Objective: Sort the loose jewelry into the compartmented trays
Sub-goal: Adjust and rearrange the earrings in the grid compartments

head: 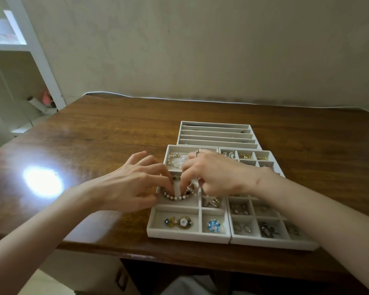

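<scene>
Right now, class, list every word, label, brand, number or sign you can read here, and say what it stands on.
None can be read. The trays, the pearl bracelet and the wooden table bear no lettering; the things on the shelf at the left are too blurred to tell.

Entry: lettering, labels, brands, numbers, signs. None legible. The trays [189,236], the table [94,135] and the white shelf unit [41,60] to the left show no readable marks from where I stand.
</scene>
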A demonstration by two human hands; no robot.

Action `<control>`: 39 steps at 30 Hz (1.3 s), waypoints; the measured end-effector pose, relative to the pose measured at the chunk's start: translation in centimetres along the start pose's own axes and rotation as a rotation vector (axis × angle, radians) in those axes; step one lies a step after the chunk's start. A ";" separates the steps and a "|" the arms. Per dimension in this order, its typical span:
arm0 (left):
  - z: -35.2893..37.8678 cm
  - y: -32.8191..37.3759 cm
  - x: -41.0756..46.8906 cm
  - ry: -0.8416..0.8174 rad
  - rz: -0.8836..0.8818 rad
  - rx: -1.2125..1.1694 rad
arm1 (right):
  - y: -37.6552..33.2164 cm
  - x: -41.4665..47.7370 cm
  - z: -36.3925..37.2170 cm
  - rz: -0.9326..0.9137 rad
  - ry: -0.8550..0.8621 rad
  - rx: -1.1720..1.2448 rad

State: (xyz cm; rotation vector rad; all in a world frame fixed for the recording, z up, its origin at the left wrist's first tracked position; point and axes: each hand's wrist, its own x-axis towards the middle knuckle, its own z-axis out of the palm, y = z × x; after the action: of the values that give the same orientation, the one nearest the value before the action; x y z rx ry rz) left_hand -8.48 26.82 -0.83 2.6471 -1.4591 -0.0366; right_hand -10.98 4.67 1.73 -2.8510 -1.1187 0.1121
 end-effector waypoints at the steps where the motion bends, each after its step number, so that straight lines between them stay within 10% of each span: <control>1: 0.0 0.1 0.1 -0.006 -0.004 -0.004 | 0.0 0.1 0.0 0.004 -0.001 0.007; 6: -0.2 0.1 0.3 0.006 0.006 -0.059 | 0.3 0.0 -0.2 0.008 0.012 0.067; 12: -0.6 -1.7 3.9 0.458 -0.220 -0.058 | 3.0 0.9 -2.0 0.221 0.414 0.330; 18: -0.6 -2.2 9.2 0.029 -0.279 0.157 | 3.8 1.5 -1.7 0.307 0.340 0.310; 24: -0.6 -2.3 10.0 0.108 -0.230 0.127 | 4.5 2.5 -1.1 0.411 0.341 0.382; 31: -2.0 -1.7 9.5 0.415 -0.321 -0.928 | 4.6 3.8 -0.9 0.454 0.372 0.716; 39: -2.6 -2.8 8.7 0.477 -0.247 -1.593 | 4.2 3.2 -2.9 0.450 0.430 1.071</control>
State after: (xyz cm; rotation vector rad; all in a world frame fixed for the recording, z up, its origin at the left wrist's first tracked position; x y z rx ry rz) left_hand -1.27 21.20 1.70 1.2997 -0.4461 -0.3707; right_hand -5.51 3.67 4.10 -1.9343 -0.1759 0.0787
